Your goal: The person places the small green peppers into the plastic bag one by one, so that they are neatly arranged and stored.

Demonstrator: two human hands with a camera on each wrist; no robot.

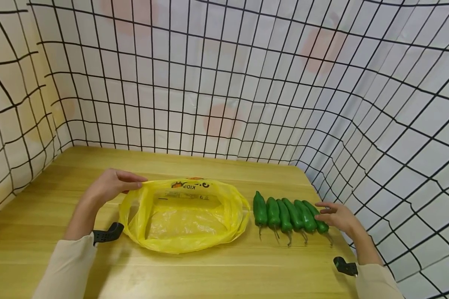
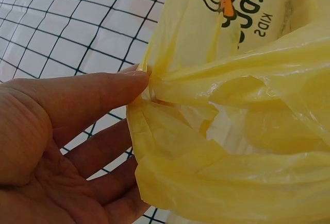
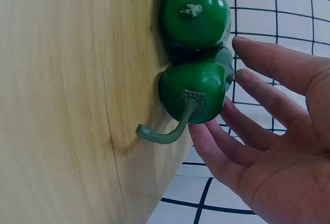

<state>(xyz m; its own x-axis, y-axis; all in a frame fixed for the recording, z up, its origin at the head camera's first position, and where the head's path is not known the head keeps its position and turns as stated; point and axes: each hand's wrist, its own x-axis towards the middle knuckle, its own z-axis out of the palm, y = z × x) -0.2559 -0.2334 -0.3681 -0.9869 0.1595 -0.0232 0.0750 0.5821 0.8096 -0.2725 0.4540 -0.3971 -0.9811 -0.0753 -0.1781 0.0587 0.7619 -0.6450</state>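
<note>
My left hand (image 1: 110, 186) pinches the left rim of a yellow plastic bag (image 1: 172, 246) between thumb and fingers. The bag lies on the table with its mouth spread wide, and printed lettering shows on its far side. To its right, several green peppers (image 1: 273, 211) lie side by side in a row, stems toward me. My right hand (image 1: 340, 218) is at the right end of this row, fingers spread around the outermost pepper (image 3: 193, 90). In the right wrist view some fingertips reach its side; whether they press on it I cannot tell.
The wooden table (image 1: 224, 274) carries the bag and the peppers. Behind it and along both sides hangs a white cloth (image 1: 209, 62) with a black grid pattern. The right-hand cloth stands close beside my right hand.
</note>
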